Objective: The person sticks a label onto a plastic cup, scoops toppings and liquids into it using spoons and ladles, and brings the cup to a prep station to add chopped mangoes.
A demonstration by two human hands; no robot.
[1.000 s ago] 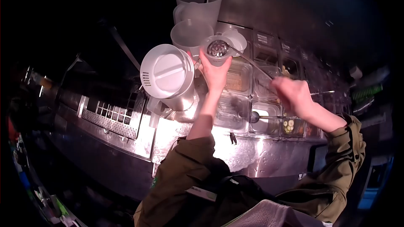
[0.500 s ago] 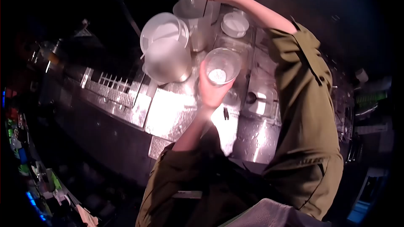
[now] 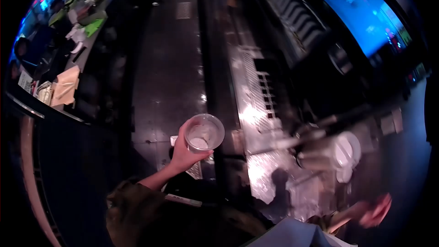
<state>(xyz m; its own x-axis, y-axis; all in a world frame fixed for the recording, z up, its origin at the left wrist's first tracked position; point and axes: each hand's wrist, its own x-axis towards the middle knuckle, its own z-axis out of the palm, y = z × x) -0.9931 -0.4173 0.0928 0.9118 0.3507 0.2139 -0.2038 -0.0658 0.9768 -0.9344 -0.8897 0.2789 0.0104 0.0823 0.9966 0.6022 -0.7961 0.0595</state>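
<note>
A clear plastic cup (image 3: 211, 133) stands in the grip of my left hand (image 3: 184, 154), fingers wrapped round its side. I look down into it through the open top; something pale shows at its bottom. Far to the lower right, my right hand (image 3: 376, 211) is smeared by motion, so its fingers and anything in them cannot be made out. Nearest to that hand are a metal pot (image 3: 315, 153) and a white round container (image 3: 346, 148), both blurred, on the metal counter.
A metal counter (image 3: 263, 174) with a slotted rack (image 3: 266, 92) runs along the right. Dark floor (image 3: 169, 73) stretches ahead. On the left, another counter holds a brown paper piece (image 3: 66, 84) and green items (image 3: 94, 27). A blue-lit screen (image 3: 361, 13) is at upper right.
My view has swung left, from the counter toward the floor aisle. The cup stays in my left hand, now away from the counter. My right hand has left the white pitchers.
</note>
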